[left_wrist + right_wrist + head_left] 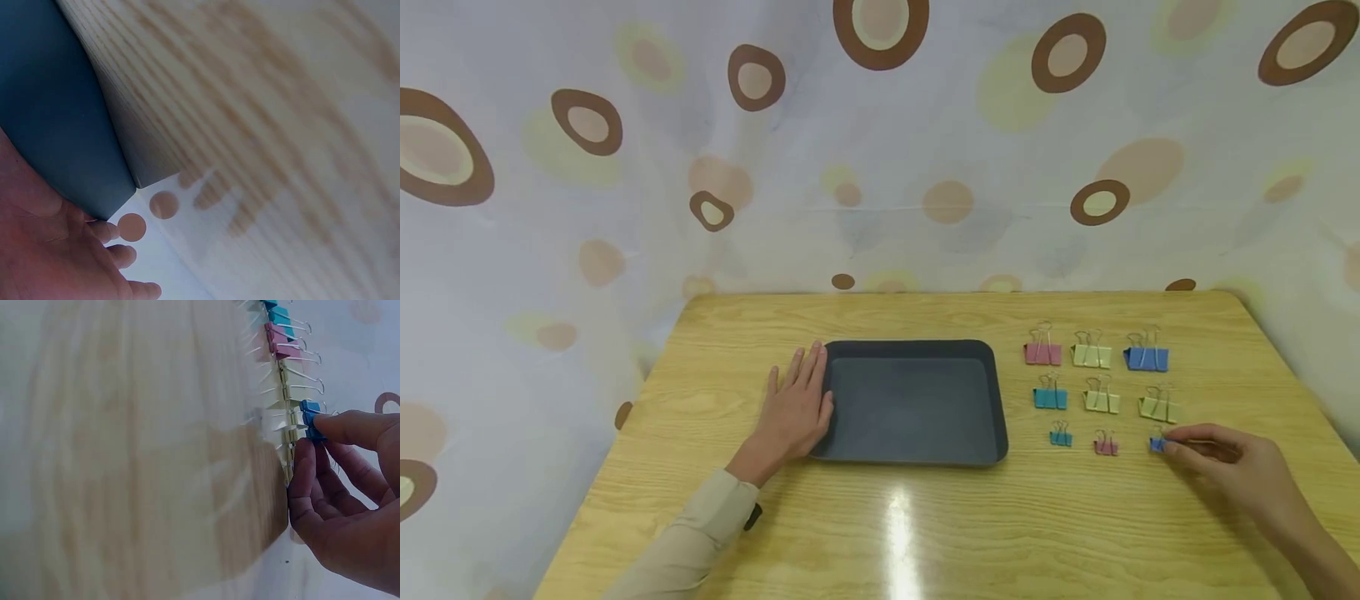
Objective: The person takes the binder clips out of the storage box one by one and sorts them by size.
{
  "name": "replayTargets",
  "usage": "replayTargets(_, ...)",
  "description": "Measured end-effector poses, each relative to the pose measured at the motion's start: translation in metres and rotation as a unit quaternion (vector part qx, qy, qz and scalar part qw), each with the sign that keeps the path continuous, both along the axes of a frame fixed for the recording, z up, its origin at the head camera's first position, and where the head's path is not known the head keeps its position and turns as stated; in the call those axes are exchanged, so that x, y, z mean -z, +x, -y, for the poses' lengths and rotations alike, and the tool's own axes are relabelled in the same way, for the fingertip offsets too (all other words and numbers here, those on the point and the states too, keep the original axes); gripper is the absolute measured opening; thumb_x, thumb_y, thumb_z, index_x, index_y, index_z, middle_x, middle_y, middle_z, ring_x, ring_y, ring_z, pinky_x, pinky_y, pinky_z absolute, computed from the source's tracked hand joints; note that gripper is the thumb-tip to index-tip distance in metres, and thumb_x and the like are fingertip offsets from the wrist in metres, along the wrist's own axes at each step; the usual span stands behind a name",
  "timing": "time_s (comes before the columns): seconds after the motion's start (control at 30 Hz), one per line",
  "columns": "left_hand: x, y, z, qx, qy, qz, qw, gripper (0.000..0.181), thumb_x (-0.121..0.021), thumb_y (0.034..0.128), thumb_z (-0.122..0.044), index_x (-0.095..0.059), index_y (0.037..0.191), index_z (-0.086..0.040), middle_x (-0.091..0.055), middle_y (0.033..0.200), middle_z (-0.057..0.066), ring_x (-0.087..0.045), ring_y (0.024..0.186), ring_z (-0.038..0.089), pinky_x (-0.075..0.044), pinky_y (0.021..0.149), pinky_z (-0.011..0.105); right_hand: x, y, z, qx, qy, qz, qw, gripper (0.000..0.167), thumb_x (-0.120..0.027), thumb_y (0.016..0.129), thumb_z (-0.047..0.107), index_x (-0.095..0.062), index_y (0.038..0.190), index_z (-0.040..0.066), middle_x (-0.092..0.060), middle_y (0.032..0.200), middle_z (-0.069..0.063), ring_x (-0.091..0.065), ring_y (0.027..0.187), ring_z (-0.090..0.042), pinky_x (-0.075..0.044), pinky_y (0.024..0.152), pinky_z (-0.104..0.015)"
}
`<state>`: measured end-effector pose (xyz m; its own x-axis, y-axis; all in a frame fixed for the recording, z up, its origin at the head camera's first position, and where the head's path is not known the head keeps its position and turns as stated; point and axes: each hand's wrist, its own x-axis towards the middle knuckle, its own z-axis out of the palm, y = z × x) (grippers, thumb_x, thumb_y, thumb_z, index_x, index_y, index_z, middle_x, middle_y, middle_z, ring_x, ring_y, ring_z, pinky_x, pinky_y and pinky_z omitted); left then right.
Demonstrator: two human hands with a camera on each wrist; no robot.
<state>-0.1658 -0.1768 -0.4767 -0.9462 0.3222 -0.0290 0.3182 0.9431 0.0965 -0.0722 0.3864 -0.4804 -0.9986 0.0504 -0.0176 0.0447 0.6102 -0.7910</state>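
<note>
A dark grey rectangular tray lies on the table. My left hand rests against its left edge with fingers extended; the left wrist view shows the palm beside the tray's wall. At the right, my right hand pinches a small blue binder clip between thumb and fingers. In the right wrist view, this blue binder clip shows at the fingertips. To its left stand a small pink binder clip and a small teal binder clip.
Behind the small clips is a row with a teal clip, a cream clip and another cream clip. Farther back stand a large pink clip, a cream one and a blue one. Patterned cloth hangs behind the table.
</note>
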Motion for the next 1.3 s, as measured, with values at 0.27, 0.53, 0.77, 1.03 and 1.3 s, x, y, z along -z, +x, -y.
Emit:
replayTargets(0.27,-0.001,0.001,-0.002,0.002,0.004,-0.002,1.0000,0.067,-0.033,0.1105,-0.033,-0.006,0.165,-0.005,-0.006,0.172,0.010,-0.008,0.158,0.033,-0.013,0.120,0.065,0.002,0.002,-0.004,0.003,0.027,0.049,0.9984,0.035,-0.075,0.096,0.027,-0.075,0.112,-0.004,-0.075,0.094,0.014,-0.066,0.080,0.004,-0.055,0.066,-0.020)
replayTargets(0.53,-0.001,0.007,0.002,0.006,0.003,-0.008,0.9999,0.067,-0.036,0.1098,-0.031,-0.010,0.165,-0.003,-0.010,0.172,0.011,-0.011,0.157,0.034,-0.016,0.119,0.066,0.006,0.009,0.000,-0.002,0.040,0.060,0.9974,0.033,-0.075,0.096,0.026,-0.075,0.112,-0.003,-0.076,0.095,0.005,-0.067,0.079,0.000,-0.055,0.065,-0.022)
replayTargets(0.77,-0.003,0.006,0.005,0.007,0.007,-0.017,0.9998,0.067,-0.038,0.1095,-0.031,-0.013,0.164,-0.002,-0.011,0.172,0.011,-0.012,0.157,0.034,-0.016,0.119,0.067,0.004,0.009,0.001,0.001,0.017,0.053,0.9985,0.037,-0.074,0.097,0.026,-0.072,0.116,-0.005,-0.075,0.094,0.011,-0.068,0.079,-0.002,-0.055,0.066,-0.022)
replayTargets(1.03,0.001,0.004,0.011,0.013,0.008,-0.014,0.9998,0.067,-0.034,0.1109,-0.036,-0.011,0.164,-0.002,-0.011,0.172,0.012,-0.012,0.157,0.034,-0.014,0.119,0.067,0.005,0.014,0.004,0.007,0.005,0.056,0.9984,0.039,-0.071,0.099,0.030,-0.072,0.118,-0.004,-0.075,0.097,0.014,-0.067,0.083,0.001,-0.055,0.068,-0.020)
replayTargets(1.3,-0.001,0.003,0.021,0.018,0.029,0.009,0.9994,0.070,-0.036,0.1110,-0.038,-0.010,0.164,0.000,-0.008,0.171,0.015,-0.010,0.156,0.038,-0.014,0.118,0.069,-0.002,0.015,0.011,0.019,0.010,0.027,0.9994,0.040,-0.068,0.101,0.032,-0.071,0.120,-0.003,-0.073,0.096,0.019,-0.068,0.082,0.001,-0.055,0.065,-0.023)
